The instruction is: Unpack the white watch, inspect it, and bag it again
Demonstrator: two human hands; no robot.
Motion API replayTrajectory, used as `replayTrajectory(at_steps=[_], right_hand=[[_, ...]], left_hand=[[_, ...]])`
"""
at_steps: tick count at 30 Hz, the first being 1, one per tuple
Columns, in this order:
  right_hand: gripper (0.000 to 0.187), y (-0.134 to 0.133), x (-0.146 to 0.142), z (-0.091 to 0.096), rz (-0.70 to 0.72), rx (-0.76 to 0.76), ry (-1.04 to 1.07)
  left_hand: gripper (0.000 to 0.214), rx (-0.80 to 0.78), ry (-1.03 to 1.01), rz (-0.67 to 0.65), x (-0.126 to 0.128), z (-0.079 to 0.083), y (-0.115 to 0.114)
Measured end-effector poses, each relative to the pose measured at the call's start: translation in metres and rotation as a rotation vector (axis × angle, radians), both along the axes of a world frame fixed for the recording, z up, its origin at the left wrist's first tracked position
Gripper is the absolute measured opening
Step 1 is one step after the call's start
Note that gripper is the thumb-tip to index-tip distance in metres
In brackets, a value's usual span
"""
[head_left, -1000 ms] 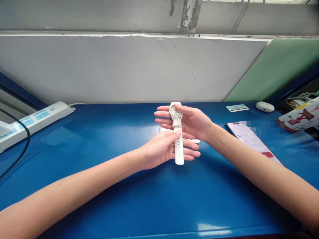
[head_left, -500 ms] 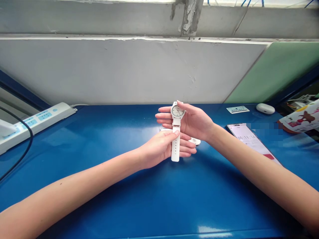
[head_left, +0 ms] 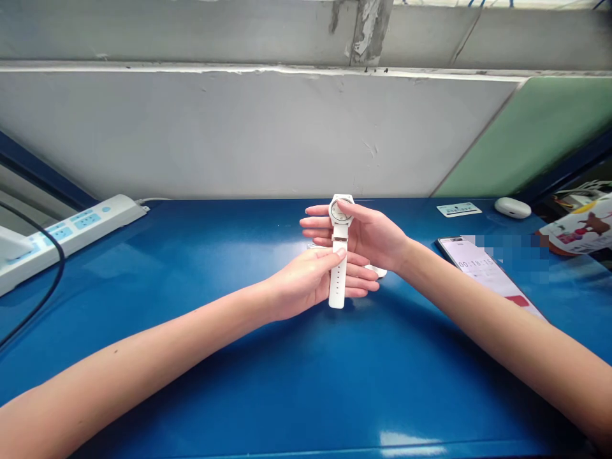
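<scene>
A white wristwatch (head_left: pixel 339 252) with a round dial is held upright above the blue table (head_left: pixel 268 370). My right hand (head_left: pixel 370 233) holds the watch head, thumb on the dial and fingers behind it. My left hand (head_left: pixel 310 280) grips the strap below the dial with its thumb in front and fingers behind. The strap's free end hangs down past my left fingers. A small white object (head_left: pixel 377 271) lies on the table behind my hands, mostly hidden.
A white power strip (head_left: pixel 67 229) with a black cable lies at the far left. A phone (head_left: pixel 488 271) with a lit screen lies to the right, with a small card (head_left: pixel 458 208), a white earbud case (head_left: pixel 512 207) and a printed bag (head_left: pixel 581 233) beyond it.
The watch strap has swung up slightly, its free end now higher than before. Both hands keep their hold in nearly the same place.
</scene>
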State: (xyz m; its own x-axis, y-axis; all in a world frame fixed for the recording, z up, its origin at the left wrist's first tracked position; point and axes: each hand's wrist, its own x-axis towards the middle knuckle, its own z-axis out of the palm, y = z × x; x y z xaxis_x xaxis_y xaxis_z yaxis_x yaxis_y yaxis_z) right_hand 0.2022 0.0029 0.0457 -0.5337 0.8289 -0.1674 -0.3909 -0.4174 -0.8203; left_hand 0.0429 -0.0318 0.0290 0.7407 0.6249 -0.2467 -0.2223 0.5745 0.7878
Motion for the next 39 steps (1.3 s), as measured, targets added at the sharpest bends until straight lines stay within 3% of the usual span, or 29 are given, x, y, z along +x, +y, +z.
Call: replayTrajectory(at_steps=[8,23,39], right_hand=[[0.039,0.0,0.0,0.003,-0.042,0.031,-0.039],[0.041,0.0,0.005,0.005,0.078,0.141,0.047],[0.049,0.005,0.003,0.004,-0.086,-0.121,0.171]], left_hand=[[0.036,0.01,0.013,-0.048,-0.002,-0.004,0.001],[0.039,0.037,0.104,0.002,-0.002,0.002,0.001],[0.023,0.019,0.159,0.14,0.002,0.008,0.002]])
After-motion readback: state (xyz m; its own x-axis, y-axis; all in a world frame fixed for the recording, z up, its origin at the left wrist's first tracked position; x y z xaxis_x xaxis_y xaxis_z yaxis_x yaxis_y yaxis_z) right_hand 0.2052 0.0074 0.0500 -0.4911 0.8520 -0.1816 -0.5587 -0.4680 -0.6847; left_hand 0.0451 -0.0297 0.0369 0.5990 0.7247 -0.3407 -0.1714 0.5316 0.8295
